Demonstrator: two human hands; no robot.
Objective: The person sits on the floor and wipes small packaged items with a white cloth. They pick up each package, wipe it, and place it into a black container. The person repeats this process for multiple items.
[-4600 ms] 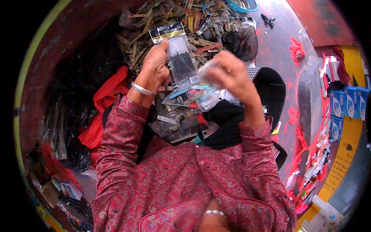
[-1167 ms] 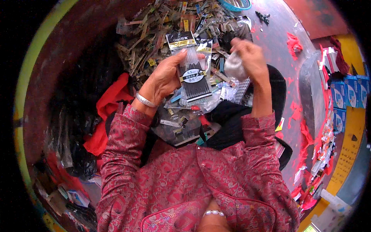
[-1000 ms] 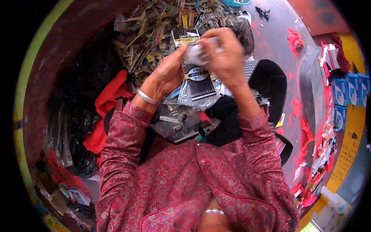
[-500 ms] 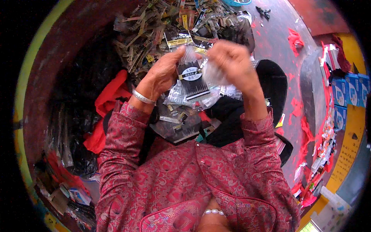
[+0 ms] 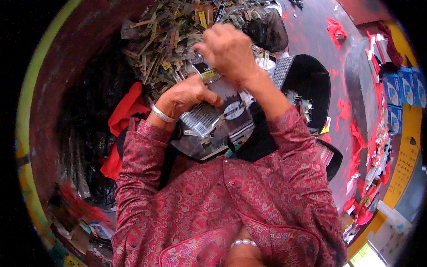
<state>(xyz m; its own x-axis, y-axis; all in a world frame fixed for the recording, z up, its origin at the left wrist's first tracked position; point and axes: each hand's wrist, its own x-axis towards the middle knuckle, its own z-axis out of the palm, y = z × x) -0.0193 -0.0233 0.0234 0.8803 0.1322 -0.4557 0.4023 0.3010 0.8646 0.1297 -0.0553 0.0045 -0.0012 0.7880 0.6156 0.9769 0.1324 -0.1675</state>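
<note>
My left hand (image 5: 189,94), with a silver bangle at the wrist, grips a clear flat packet of dark thin sticks, which look like pen refills (image 5: 235,113). An oval white-edged label sits on its front, and its lower end tilts to the right. My right hand (image 5: 229,52) is closed over the packet's upper end, beside a black and gold card header (image 5: 207,73). Motion smears it a little, and what its fingers pinch is hidden. Just below my left hand lies another shiny clear packet with thin stripes (image 5: 200,119).
A large heap of used-looking clear sleeves and strips (image 5: 160,49) lies beyond my hands. To the right stands an open black bin-like holder (image 5: 307,80). Red cloth (image 5: 129,109) hangs at the left; blue boxes (image 5: 393,93) are stacked far right.
My right hand has moved left and farther away, over the packet's top. The packet has shifted slightly right and lower, and the whole view has tilted a little.
</note>
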